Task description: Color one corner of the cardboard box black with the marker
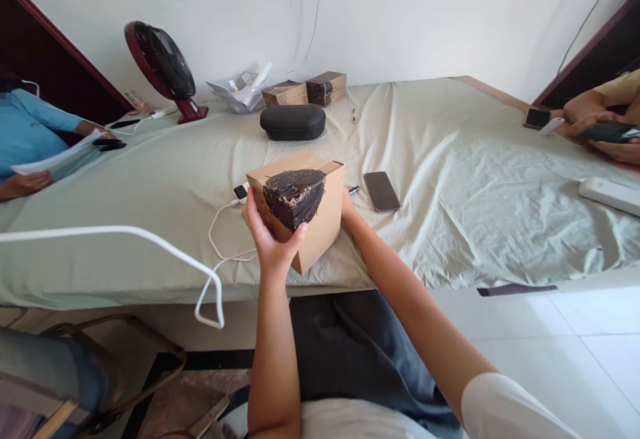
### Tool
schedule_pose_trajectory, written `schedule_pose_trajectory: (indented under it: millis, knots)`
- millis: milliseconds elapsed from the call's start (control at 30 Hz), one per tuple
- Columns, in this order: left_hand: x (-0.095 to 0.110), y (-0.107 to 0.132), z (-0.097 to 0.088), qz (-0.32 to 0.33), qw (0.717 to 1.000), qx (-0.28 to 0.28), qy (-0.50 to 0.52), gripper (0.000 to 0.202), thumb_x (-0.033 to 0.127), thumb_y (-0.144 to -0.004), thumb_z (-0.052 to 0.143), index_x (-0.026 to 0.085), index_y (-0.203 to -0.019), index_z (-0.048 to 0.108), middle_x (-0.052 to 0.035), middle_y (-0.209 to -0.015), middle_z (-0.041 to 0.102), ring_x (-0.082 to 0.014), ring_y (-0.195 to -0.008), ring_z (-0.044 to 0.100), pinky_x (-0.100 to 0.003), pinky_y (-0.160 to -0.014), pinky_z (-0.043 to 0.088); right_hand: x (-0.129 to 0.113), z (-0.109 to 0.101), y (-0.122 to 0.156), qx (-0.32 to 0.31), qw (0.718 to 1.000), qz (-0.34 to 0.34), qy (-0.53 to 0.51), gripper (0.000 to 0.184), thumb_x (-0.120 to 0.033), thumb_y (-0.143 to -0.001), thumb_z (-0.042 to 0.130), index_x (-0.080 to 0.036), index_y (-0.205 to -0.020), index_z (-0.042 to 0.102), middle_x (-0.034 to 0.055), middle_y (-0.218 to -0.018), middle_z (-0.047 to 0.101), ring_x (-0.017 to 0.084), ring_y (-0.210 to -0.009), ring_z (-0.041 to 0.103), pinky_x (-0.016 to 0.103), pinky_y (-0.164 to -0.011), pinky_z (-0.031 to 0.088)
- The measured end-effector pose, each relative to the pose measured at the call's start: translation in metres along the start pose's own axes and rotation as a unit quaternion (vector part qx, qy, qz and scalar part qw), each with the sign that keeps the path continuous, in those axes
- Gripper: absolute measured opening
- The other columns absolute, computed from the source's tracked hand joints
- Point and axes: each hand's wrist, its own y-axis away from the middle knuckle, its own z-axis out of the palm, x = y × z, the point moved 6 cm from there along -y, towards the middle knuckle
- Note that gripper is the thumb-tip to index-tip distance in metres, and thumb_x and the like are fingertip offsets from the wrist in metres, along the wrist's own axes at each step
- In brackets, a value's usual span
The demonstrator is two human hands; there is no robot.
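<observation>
I hold a small brown cardboard box (320,226) tilted above the near edge of the bed. A dark wedge-shaped patch with scribbled black marks (294,198) covers its near face. My left hand (267,236) grips the box's near lower corner, thumb and fingers wrapped around it. My right hand (347,207) is behind the box's far right side, mostly hidden, pressed against it.
On the pale green sheet (450,179) lie a phone (381,191), a pen (354,190), a white cable with charger (225,226), a black case (293,122), two more boxes (305,90) and a fan (163,66). Other people sit at left (30,136) and right (600,122).
</observation>
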Motion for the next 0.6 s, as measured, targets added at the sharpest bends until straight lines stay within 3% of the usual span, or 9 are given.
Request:
schedule_pose_trajectory:
  millis: [333, 600]
  knots:
    - [0.007, -0.009, 0.004, 0.002, 0.999, 0.021, -0.034, 0.114, 0.058, -0.075, 0.090, 0.029, -0.168, 0.032, -0.0187, -0.164, 0.034, -0.0368, -0.164, 0.033, -0.051, -0.134, 0.031, -0.014, -0.007, 0.005, 0.005, 1.000, 0.014, -0.013, 0.015, -0.036, -0.077, 0.068, -0.022, -0.078, 0.067, 0.0044, -0.085, 0.078, 0.029, -0.088, 0.068, 0.044, -0.085, 0.060]
    - [0.014, -0.007, -0.001, 0.027, 0.994, 0.038, -0.103, 0.112, 0.052, -0.074, 0.092, 0.032, -0.168, 0.034, -0.0159, -0.161, 0.038, -0.0383, -0.160, 0.034, -0.055, -0.134, 0.029, -0.023, -0.013, 0.008, 0.012, 0.999, 0.011, -0.028, 0.026, -0.042, -0.074, 0.061, -0.021, -0.085, 0.070, 0.0054, -0.091, 0.078, 0.029, -0.096, 0.066, 0.045, -0.098, 0.055]
